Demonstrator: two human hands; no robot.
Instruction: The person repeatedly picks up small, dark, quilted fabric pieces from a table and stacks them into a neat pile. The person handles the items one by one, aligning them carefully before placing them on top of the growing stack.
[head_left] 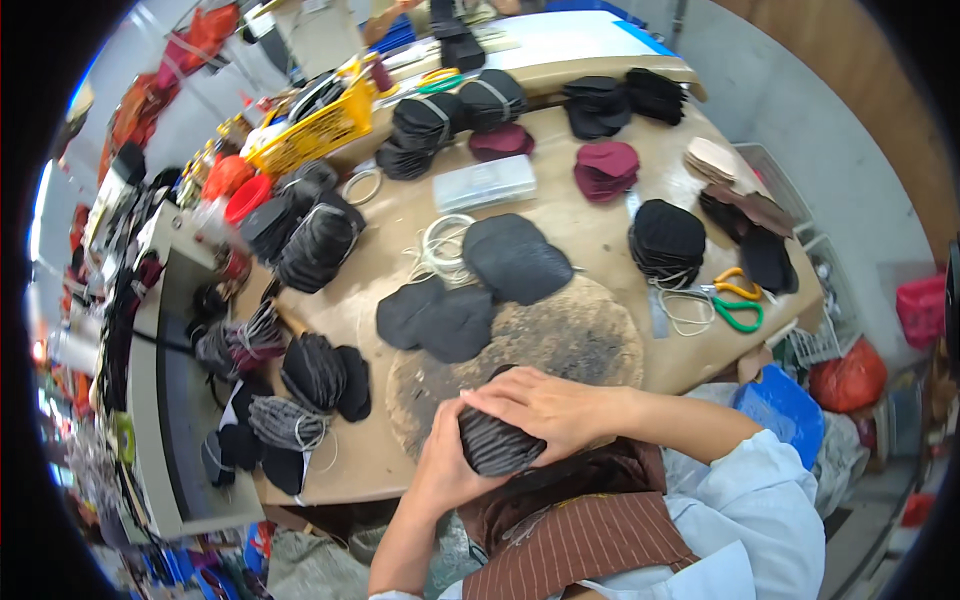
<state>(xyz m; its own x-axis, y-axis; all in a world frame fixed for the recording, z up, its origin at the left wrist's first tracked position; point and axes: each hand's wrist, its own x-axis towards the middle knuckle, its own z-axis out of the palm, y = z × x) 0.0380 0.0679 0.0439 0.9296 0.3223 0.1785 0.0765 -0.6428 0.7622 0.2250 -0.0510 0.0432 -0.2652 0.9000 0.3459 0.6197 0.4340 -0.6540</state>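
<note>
Between my two hands is a thick stack of dark grey-black, rounded cut pieces, its layered edges facing me. My left hand (443, 462) grips its left side, and my right hand (548, 408) lies across its top and right side. The stack (498, 443) is held over the near edge of a worn, round board (570, 345). Loose black flat pieces (437, 318) lie on the far left part of that board, with a larger black piece (515, 258) just behind. A coil of pale cord (447, 247) sits beside them.
A tied black bundle (667, 238) and green-and-orange-handled scissors (738, 300) lie at the right. More tied bundles (318, 243) stand at the left. Farther back are a clear plastic box (485, 183), maroon pieces (606, 170) and a yellow basket (318, 128).
</note>
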